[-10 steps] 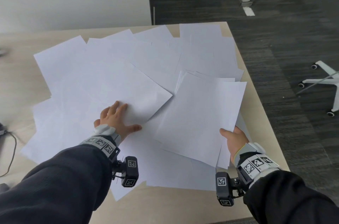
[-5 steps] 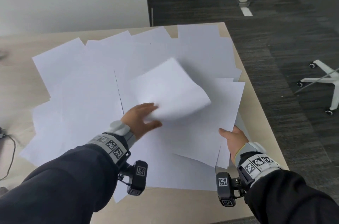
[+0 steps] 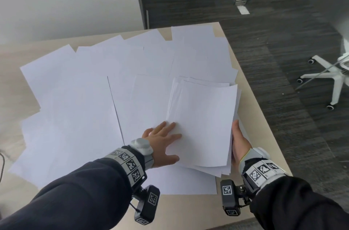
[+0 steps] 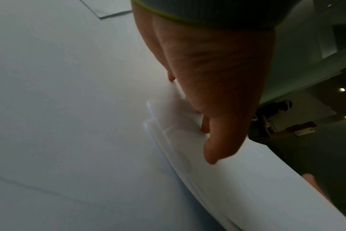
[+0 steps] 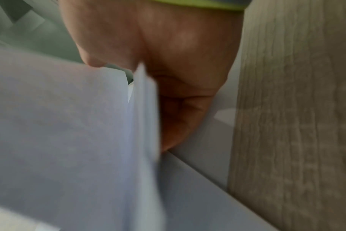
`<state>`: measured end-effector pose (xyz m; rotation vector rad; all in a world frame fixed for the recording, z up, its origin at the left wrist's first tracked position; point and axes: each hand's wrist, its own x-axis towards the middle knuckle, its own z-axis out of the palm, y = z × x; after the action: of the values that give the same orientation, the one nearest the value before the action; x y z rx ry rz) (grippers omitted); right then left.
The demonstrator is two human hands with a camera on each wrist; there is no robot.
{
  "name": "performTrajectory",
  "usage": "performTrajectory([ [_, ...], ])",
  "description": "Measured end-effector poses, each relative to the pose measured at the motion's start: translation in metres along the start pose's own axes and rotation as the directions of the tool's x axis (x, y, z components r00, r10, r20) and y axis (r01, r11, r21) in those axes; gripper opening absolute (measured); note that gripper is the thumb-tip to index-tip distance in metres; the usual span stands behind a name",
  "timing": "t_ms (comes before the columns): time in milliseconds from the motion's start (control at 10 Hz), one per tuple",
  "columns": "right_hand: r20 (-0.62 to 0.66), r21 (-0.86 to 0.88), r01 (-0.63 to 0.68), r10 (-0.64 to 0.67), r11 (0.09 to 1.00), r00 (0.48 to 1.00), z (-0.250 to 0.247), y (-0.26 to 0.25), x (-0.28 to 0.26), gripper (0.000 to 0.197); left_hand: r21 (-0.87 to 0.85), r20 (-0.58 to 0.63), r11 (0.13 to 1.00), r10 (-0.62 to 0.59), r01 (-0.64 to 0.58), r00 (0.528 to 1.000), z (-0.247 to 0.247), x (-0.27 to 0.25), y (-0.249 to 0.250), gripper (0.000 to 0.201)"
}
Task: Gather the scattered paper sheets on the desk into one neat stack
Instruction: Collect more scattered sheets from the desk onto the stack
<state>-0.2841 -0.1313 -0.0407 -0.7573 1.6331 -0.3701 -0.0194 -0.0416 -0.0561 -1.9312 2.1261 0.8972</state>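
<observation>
A stack of white paper (image 3: 204, 124) lies at the right of the wooden table (image 3: 251, 116), slightly lifted at its near end. My right hand (image 3: 238, 143) grips the stack's right edge; in the right wrist view the sheets (image 5: 59, 132) sit between thumb and fingers of that hand (image 5: 178, 62). My left hand (image 3: 164, 141) rests with straight, spread fingers against the stack's near left edge. The left wrist view shows those fingers (image 4: 217, 93) lying on the stack's edge (image 4: 237, 179). Several loose sheets (image 3: 85, 107) cover the rest of the table.
The table's right edge is close to my right hand, with dark carpet beyond it. A white chair base (image 3: 332, 77) stands on the floor to the right. A white wall is behind the table. A bare strip of table (image 3: 188, 211) runs along the near edge.
My left hand picked a sheet up from the left, carried it right and laid it on the stack. The right hand kept its hold, and the stack now lies squarer.
</observation>
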Motion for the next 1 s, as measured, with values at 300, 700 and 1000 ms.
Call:
performTrajectory([
  [300, 0.121, 0.155, 0.067, -0.086, 0.986, 0.989, -0.001, 0.010, 0.010, 0.035, -0.377, -0.159, 0.922, -0.161, 0.091, 0.974, -0.007, -0.003, 0.016, 0.056],
  [700, 0.230, 0.084, 0.373, -0.382, 0.924, 0.895, -0.014, 0.005, -0.018, 0.038, -0.946, -0.043, 0.291, -0.543, 0.140, 0.839, -0.055, 0.004, 0.018, 0.089],
  [1000, 0.193, 0.175, 0.499, -0.527, 0.849, 0.828, -0.010, -0.038, -0.033, 0.037, -0.960, -0.260, 0.015, -0.411, -0.278, 0.874, -0.107, -0.004, 0.034, 0.026],
])
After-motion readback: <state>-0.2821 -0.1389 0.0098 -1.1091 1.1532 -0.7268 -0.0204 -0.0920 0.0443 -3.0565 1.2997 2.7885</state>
